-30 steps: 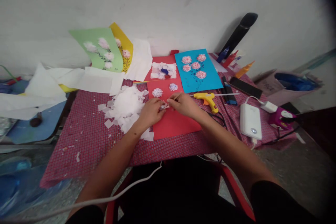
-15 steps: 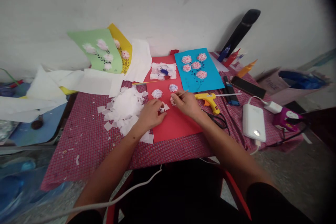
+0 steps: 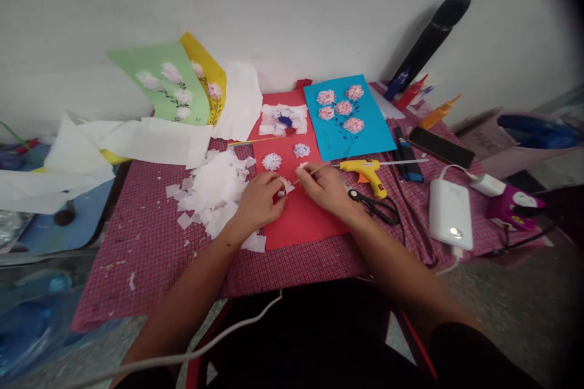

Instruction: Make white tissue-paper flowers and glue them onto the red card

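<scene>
My left hand [image 3: 259,202] is closed over the red sheet, its fingertips pinching a small piece of crumpled white paper [image 3: 287,185]. Close by, my right hand [image 3: 327,189] grips a thin stick [image 3: 322,168]; whether it is a brush or a skewer I cannot tell. The stick's lower tip is beside the white paper. Two speckled white-and-blue paper flowers [image 3: 272,161] sit on the red sheet [image 3: 303,225], with a third, pinkish one partly hidden by my right hand. Behind them lies a white paper pad [image 3: 269,124] carrying blue and red paint.
Loose white paper squares [image 3: 216,185] are heaped at the left. To the right lie a yellow glue gun [image 3: 370,171], black scissors [image 3: 381,209] and a white power bank [image 3: 451,216]. A blue flower card [image 3: 356,140] is behind, and a green card [image 3: 159,88] leans on the wall.
The stick's tip has come down to the left, towards the white paper in my left hand. My right hand has shifted slightly; the scissors show more. The whole view has tilted a little.
</scene>
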Tool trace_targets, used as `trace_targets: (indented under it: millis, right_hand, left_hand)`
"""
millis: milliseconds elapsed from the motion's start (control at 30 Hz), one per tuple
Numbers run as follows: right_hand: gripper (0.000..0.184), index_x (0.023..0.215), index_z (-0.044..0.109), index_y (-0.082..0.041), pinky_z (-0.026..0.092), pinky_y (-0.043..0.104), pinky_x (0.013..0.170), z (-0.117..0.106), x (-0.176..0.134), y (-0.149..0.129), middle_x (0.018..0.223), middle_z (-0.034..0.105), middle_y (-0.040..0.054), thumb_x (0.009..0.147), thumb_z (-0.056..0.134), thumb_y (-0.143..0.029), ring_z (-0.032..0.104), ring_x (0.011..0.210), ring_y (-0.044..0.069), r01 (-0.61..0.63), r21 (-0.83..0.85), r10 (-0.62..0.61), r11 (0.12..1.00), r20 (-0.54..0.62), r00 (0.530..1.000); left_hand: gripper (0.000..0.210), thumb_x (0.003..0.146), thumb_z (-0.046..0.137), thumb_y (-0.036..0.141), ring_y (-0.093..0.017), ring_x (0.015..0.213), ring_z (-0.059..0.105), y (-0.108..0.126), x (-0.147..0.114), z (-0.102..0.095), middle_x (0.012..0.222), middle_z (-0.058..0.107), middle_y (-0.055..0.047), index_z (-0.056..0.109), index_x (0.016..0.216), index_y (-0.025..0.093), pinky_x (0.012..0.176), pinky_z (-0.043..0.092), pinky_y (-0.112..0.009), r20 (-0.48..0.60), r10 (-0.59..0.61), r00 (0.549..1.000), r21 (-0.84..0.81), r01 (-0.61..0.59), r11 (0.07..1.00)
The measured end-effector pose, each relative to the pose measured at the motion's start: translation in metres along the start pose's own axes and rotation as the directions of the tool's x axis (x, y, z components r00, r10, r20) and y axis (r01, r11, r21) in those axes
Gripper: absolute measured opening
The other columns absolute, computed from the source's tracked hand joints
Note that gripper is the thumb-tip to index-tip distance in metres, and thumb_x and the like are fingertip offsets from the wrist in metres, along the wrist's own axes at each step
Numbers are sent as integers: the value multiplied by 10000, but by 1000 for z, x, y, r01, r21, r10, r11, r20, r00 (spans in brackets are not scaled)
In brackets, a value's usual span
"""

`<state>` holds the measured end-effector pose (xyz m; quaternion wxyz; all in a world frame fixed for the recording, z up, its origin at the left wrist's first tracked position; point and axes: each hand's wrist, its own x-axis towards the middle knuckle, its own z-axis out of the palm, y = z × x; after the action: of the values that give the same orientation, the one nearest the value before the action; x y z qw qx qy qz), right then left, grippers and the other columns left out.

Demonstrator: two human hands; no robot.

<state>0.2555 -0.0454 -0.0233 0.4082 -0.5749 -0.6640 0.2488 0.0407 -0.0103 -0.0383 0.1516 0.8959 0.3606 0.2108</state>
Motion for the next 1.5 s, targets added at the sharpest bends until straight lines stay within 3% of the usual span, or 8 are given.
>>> trace_targets:
  millis: [133, 333, 467, 800, 1000, 1100, 1267, 1500]
  right_hand:
    - [385, 734, 570, -227, 420, 332, 682, 5, 0, 3, 780, 701, 55, 1048, 490, -434, 644, 718, 195, 28, 18, -29, 999, 59, 998]
    - [388, 733, 557, -233, 431, 341, 690, 6, 1, 5, 794, 709, 63, 1050, 478, -441, 643, 724, 199, 29, -2, -29, 1000, 53, 998]
    - [383, 748, 566, -235, 444, 334, 695, 5, 0, 1, 793, 710, 56, 1057, 468, -441, 645, 738, 197, 14, 24, -16, 1000, 75, 997]
    - [358, 752, 574, -226, 457, 344, 797, 8, 2, 4, 789, 702, 57, 1060, 457, -366, 649, 774, 205, 1, -94, 10, 996, 112, 994]
    - [365, 766, 597, -222, 446, 325, 742, 5, 1, 1, 803, 709, 55, 1065, 468, -387, 647, 752, 196, -1, -6, 2, 1000, 95, 996]
    - [377, 782, 613, -221, 457, 321, 713, 1, 1, 0, 817, 728, 62, 1069, 465, -415, 664, 760, 202, -30, 46, 28, 998, 40, 999]
    - [335, 844, 648, -224, 474, 340, 746, 0, 2, 3, 874, 759, 76, 1062, 473, -408, 687, 806, 224, -29, -38, 30, 999, 37, 999]
    - [323, 843, 645, -228, 462, 335, 731, -2, 0, 0, 867, 756, 67, 1059, 477, -399, 689, 811, 220, -21, -28, 24, 999, 104, 994]
  left_hand:
    - [166, 876, 691, 187, -298, 1194, 654, -4, 0, 2, 1278, 680, -109, 658, 1036, 217, 1055, 552, -484, -10, -23, 1000, 28, 23, 999]
    - [32, 922, 666, 227, -292, 1129, 667, -3, 1, 2, 1221, 696, -116, 649, 931, 200, 1012, 564, -480, -5, -16, 1000, 57, 16, 998]
    - [49, 944, 642, 222, -280, 1091, 668, -2, 2, 3, 1161, 699, -111, 645, 900, 201, 985, 565, -466, -10, -25, 1000, 52, 26, 998]
    - [24, 945, 621, 211, -263, 1020, 642, -3, 3, 7, 1070, 670, -91, 639, 929, 207, 941, 553, -440, 3, -48, 999, 52, 48, 997]
    - [48, 944, 616, 206, -258, 998, 640, -2, 4, 5, 1058, 675, -84, 619, 896, 207, 933, 555, -437, 21, -52, 998, 53, 51, 997]
    - [42, 942, 623, 218, -268, 1022, 651, -2, 4, 6, 1070, 684, -85, 628, 982, 209, 954, 561, -452, 21, -90, 996, 32, 90, 995]
    - [443, 913, 647, 241, -319, 1334, 581, 1, 4, 8, 1414, 616, -137, 591, 1352, 215, 1162, 484, -517, -15, -70, 997, 6, 70, 998]
    - [429, 933, 635, 275, -322, 1351, 576, 0, 5, 12, 1424, 606, -143, 627, 1357, 214, 1188, 470, -527, -38, -64, 997, 2, 64, 998]
